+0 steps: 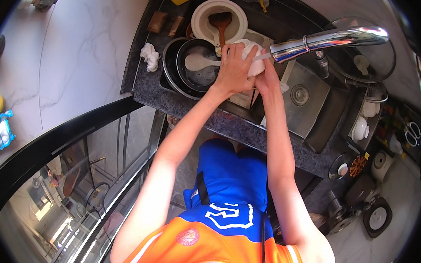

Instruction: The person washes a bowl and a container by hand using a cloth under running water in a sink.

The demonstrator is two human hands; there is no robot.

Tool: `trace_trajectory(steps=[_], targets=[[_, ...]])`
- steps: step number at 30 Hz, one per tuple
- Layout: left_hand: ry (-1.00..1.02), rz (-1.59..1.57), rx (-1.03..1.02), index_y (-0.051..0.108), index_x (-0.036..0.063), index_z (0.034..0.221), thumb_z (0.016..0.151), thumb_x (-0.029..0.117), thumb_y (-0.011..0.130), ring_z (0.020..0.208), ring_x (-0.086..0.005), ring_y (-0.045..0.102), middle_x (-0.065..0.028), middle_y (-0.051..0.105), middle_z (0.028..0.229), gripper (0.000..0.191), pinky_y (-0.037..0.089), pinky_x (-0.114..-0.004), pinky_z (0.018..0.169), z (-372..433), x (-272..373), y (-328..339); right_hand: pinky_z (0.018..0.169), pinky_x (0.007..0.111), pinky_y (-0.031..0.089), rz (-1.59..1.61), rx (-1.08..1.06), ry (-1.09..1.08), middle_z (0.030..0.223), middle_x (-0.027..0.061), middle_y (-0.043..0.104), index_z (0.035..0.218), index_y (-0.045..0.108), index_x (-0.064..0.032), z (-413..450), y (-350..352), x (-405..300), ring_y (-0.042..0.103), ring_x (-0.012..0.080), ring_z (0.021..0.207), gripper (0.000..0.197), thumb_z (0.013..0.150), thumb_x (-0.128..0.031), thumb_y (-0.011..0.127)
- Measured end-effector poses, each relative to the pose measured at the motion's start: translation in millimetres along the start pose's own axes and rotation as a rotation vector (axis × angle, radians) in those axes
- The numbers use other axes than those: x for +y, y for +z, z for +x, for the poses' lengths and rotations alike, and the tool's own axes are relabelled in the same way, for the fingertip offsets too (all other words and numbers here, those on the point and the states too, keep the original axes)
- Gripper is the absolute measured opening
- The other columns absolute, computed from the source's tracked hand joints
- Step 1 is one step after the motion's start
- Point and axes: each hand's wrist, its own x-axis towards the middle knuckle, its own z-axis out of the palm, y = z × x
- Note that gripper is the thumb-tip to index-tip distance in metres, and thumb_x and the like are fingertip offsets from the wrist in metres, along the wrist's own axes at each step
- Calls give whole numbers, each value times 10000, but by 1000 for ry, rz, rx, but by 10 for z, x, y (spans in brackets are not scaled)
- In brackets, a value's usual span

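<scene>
A white bowl [256, 66] is held between my two hands beneath the chrome faucet [302, 45], where a stream of water meets it. Fingers of my left hand [236, 69] lie across the bowl's near-left side, while my right hand [268, 77] grips its right edge. Left of my hands, a white ladle or rice paddle [196, 62] rests in a dark pan [203, 77] of sudsy water, nested in a larger pot. Behind stands a white pot [199, 17] with a brown wooden-handled spatula [222, 23] and a white-handled utensil inside.
The steel sink basin [305, 112] with its drain lies right of my forearm. A crumpled white cloth [150, 57] sits on the dark counter at left. A glass lid [388, 66] leans behind the faucet, and white cups [360, 129] stand in a rack at right.
</scene>
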Motion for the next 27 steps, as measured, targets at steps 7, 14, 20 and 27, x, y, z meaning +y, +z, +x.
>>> trace_trajectory(steps=[7,14,20,27], targets=[[391,-35,-107,645,84,1070,716,306,656,1048,-356,471,-191,524,1085,419,351,-495,950,320,-96,128,1067,414,385,265,-131,-9,1360,81,505,1349,447,-73,-55,-330,81,479,243,1255,412,990,-272,480],[-32,113,-616,721,102,856,795,286,580,1096,-359,567,-193,631,1125,240,440,-505,911,617,135,300,1086,410,352,97,-96,-117,1389,66,488,1375,432,-98,-156,-355,82,447,233,1290,491,968,-357,522],[-385,-143,-514,717,75,842,846,373,531,946,-365,643,-205,686,897,351,503,-418,815,653,-215,391,1060,398,357,-55,-150,-160,1347,56,528,1347,457,-56,-167,-216,214,472,217,1268,506,949,-347,573],[-966,-1152,-303,627,31,1114,862,412,601,944,-264,651,-136,658,1048,457,524,-362,800,165,-578,318,1057,389,363,-112,-184,-128,1351,70,516,1365,428,-54,-204,-145,125,482,222,1255,577,935,-410,573]])
